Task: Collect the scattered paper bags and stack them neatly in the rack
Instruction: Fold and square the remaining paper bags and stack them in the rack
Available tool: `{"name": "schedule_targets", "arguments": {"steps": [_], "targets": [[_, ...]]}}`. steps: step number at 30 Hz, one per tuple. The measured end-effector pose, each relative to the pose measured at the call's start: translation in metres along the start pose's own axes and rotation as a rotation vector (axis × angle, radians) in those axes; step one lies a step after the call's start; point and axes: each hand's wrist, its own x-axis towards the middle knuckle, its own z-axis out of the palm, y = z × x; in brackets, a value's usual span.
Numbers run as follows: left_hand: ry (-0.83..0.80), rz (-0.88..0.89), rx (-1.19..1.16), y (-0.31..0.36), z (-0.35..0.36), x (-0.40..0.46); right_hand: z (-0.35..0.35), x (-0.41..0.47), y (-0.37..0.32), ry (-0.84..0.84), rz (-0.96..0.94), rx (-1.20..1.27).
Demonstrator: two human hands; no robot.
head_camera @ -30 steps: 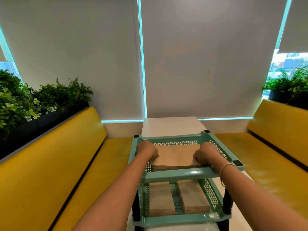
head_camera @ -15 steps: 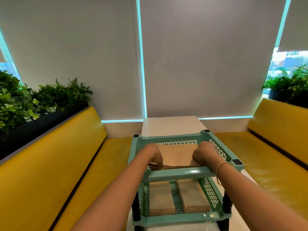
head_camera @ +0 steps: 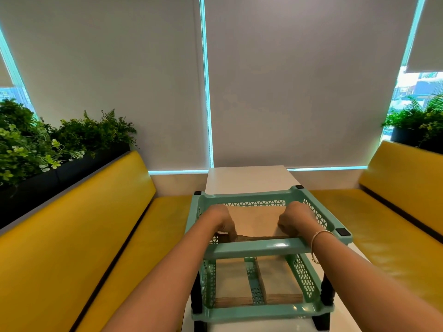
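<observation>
both hands have dropped lower into the top tray since a second ago, and the stack of paper bags (head_camera: 255, 220) now sits deeper, its near edge down behind the front rail

left hand (head_camera: 221, 221) is at the stack's left near corner, fingers curled down over the edge of the bags, gripping them. right hand (head_camera: 293, 220) mirrors it on the right near corner, fingers curled under and holding the stack; a thin bracelet (head_camera: 320, 236) rings that wrist

the bags lie flat in the upper tray of the green rack (head_camera: 256, 249), between the two hands, brown top sheet showing. down in the lower tray, two more piles of bags (head_camera: 259, 283) lie side by side, a strip of the tray floor showing between them

the rack stands on black legs on a white table (head_camera: 249, 178), which runs away toward the blinds. yellow bench (head_camera: 100, 224) on the left, another yellow bench (head_camera: 393, 212) on the right, with green plants (head_camera: 60, 142) in a dark planter behind the left backrest and more greenery at the far right
</observation>
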Motion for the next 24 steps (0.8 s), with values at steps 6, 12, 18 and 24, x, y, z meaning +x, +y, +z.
{"name": "schedule_targets", "arguments": {"steps": [6, 12, 18, 24], "targets": [[-0.026, -0.028, -0.225, -0.005, 0.001, -0.003, 0.002, 0.001, -0.002, -0.008, 0.026, 0.018], [0.027, -0.038, -0.221, -0.004, 0.005, -0.011, -0.004, -0.007, 0.002, 0.015, -0.03, 0.064], [0.339, 0.064, -0.359, 0.005, -0.003, -0.041, -0.029, -0.048, 0.0, 0.229, -0.338, 0.299], [0.343, 0.255, -0.75, 0.013, 0.02, -0.1, -0.025, -0.131, 0.034, 0.04, -0.557, 0.438]]}}
